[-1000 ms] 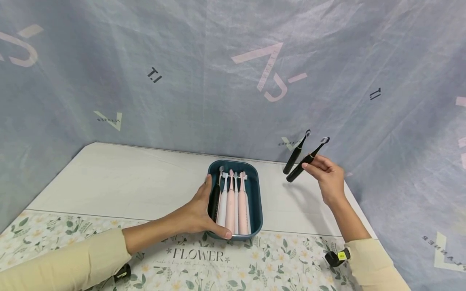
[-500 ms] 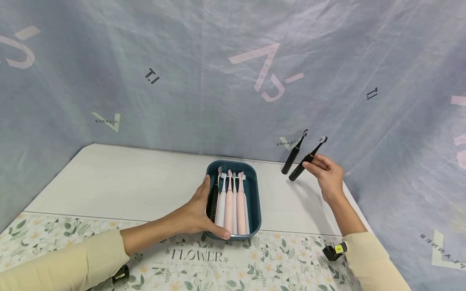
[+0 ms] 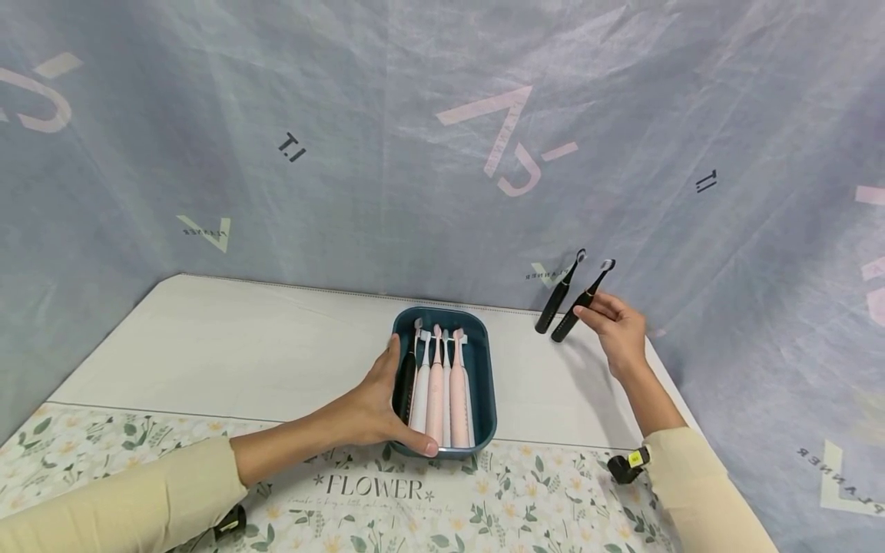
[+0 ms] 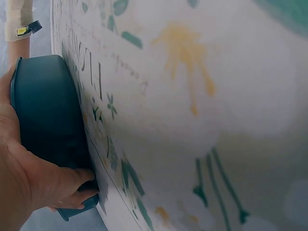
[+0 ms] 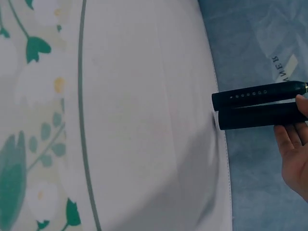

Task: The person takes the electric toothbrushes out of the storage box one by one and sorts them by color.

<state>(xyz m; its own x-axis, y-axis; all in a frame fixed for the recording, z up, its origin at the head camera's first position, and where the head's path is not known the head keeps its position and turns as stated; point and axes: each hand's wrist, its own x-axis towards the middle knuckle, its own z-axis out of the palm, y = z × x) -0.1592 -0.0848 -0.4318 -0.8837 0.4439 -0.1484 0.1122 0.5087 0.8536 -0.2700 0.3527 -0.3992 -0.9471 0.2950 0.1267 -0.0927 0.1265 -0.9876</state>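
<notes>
My left hand [image 3: 376,403] grips the left side of a dark teal bin [image 3: 488,384], its thumb at the near rim. Inside lie a black electric toothbrush [image 3: 406,388], several white ones, and pink ones [image 3: 459,403]. At the back right, my right hand [image 3: 618,334] pinches a black electric toothbrush [image 3: 565,326] by its handle, brush head up. Just left of it a second black electric toothbrush [image 3: 553,303] stands upright. In the right wrist view the held handle [image 5: 255,117] lies close alongside the standing toothbrush's handle [image 5: 260,95].
The table cover is white at the back [image 3: 228,346] and floral with lettering in front [image 3: 512,499]. A grey-blue cloth [image 3: 332,153] hangs behind and to both sides. Dark cameras [image 3: 625,465] are strapped at both wrists.
My right hand has shifted slightly left, and the held toothbrush has turned steeper, nearly parallel to the standing one. My left hand keeps its hold on the bin.
</notes>
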